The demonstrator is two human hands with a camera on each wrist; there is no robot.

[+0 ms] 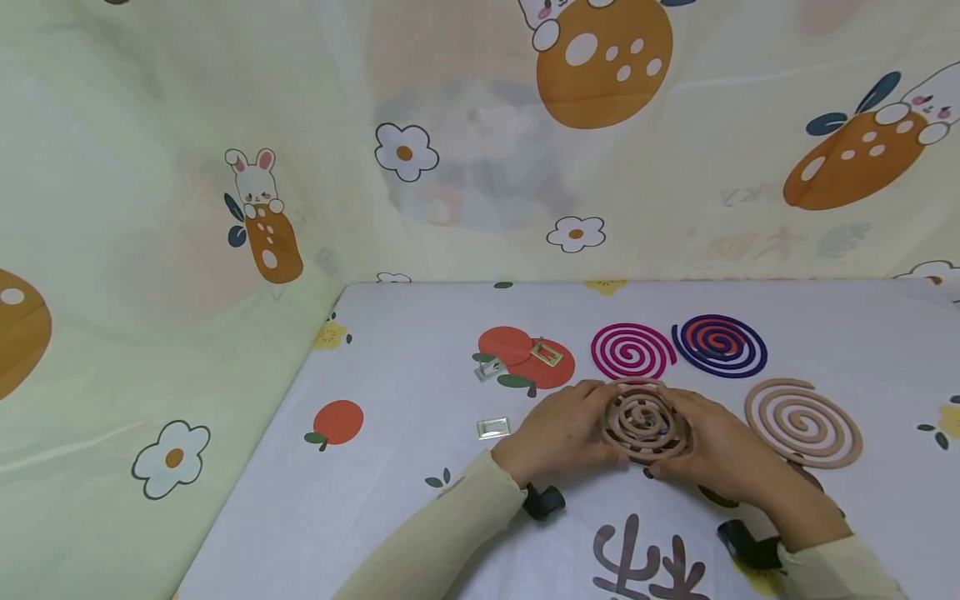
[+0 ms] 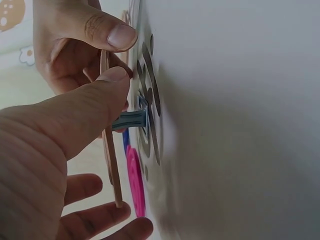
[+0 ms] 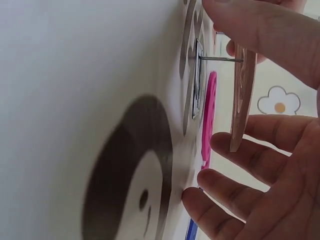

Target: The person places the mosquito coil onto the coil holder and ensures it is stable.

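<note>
A brown mosquito coil [image 1: 643,417] lies roughly level between my two hands, just above the table. My left hand [image 1: 555,429] holds its left edge, with the thumb at the near side. At the right edge, my right hand [image 1: 723,446] holds the coil between thumb and fingers. Beneath it stands a small metal coil stand [image 2: 131,119], whose upright tab [image 3: 222,59] rises from a flat base to the coil. Whether the tab's tip passes into the coil's centre is hard to tell.
Behind my hands lie a pink coil [image 1: 630,351] and a blue coil with a red inner part [image 1: 718,344]. A tan coil [image 1: 804,421] is at the right. Three loose metal stands, one nearest me [image 1: 492,428], lie left. A printed cloth wall [image 1: 465,208] rises behind the table.
</note>
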